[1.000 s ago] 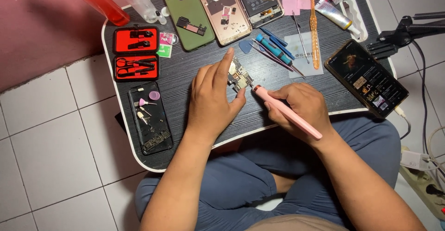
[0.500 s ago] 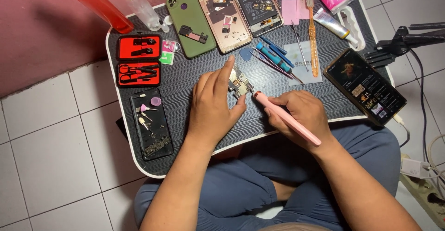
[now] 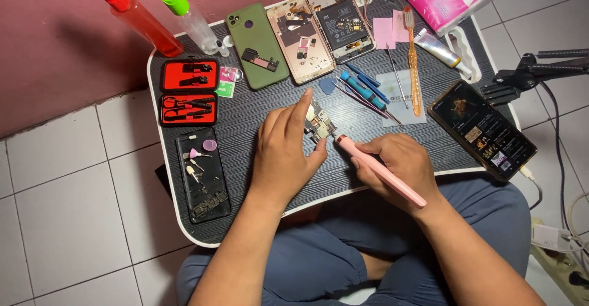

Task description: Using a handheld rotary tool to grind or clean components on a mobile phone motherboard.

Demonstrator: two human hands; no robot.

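My left hand (image 3: 285, 152) rests on the dark lap table (image 3: 245, 106) and pins a small phone circuit board (image 3: 319, 123) between forefinger and thumb. In my right hand (image 3: 402, 168) is a pink pen-shaped tool (image 3: 380, 171), its tip touching the board's near edge. The board lies flat near the table's middle, partly hidden by my left fingers.
Behind the board lie blue pry tools (image 3: 362, 88), a toothbrush (image 3: 413, 73), a green phone case (image 3: 257, 45) and two opened phones (image 3: 340, 20). At left are a red tool kit (image 3: 188, 91) and a black tray (image 3: 202, 174), with a lit phone (image 3: 485, 128) at right. Spray bottles (image 3: 138, 17) stand at back left.
The view has shifted a little. Both hands stay at the board, the pink tool still against it.
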